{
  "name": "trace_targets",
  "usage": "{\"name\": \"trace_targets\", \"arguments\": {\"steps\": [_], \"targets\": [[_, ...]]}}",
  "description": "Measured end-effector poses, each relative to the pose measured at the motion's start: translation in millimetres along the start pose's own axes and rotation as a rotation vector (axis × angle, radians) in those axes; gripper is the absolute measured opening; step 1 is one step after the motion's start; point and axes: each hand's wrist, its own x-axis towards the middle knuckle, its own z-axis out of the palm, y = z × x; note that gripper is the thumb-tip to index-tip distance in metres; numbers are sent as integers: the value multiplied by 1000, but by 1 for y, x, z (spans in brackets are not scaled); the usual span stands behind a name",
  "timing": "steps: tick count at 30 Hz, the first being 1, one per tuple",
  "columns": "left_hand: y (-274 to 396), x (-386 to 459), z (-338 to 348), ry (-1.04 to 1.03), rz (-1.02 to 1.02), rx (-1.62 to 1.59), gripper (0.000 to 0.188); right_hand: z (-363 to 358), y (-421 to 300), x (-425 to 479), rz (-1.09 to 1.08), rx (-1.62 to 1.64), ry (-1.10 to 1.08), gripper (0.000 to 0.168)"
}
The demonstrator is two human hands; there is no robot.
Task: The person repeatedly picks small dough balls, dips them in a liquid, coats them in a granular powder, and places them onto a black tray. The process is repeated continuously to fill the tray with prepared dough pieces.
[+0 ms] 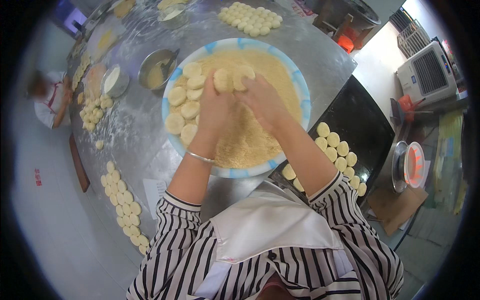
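A large basin with a blue and white rim (240,173) holds tan crumbs or seeds (247,146). Over it, my left hand (217,103) grips a flat round dough piece (222,80) between thumb and fingers. Beside it, my right hand (264,101) holds another coated dough round (243,77). Both hands are close together, slightly blurred, fingertips partly hidden. Several pale dough discs (177,96) lie on the crumbs along the basin's left side. Coated rounds (340,164) rest in rows on a black baking tray (360,116) at the right.
A metal bowl (144,71) with a dark-handled utensil stands left of the basin. Dough balls (250,18) sit beyond it; flattened rounds (122,198) line the left edge of the metal table (150,150). A co-worker (54,97) stands at far left. A white scraper (152,195) lies nearby.
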Motion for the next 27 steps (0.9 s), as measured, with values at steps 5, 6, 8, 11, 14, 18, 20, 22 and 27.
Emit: {"name": "trace_targets", "arguments": {"steps": [5,6,8,11,14,18,20,22,27], "targets": [[23,-17,1,-171,-147,-797,62,-52,6,-24,5,464,-113,66],[23,-18,0,-227,-130,-718,58,-60,7,-30,-13,471,-115,66],[27,-20,4,-285,-182,-792,51,-77,3,-46,-25,456,-85,67],[36,-26,23,-391,-218,-782,49,-99,-8,-79,-32,414,-21,68],[40,-31,58,-508,-268,-773,44,-130,-8,-109,-99,421,17,69],[56,-46,124,-651,-374,-693,39,-187,5,-148,-151,426,68,68],[55,-52,159,-719,-382,-603,42,-210,5,-176,-154,405,125,63],[49,-58,195,-786,-397,-546,44,-237,-1,-205,-143,30,270,61],[18,-77,293,-930,-404,-391,41,-337,21,-286,-36,122,461,54]]}}
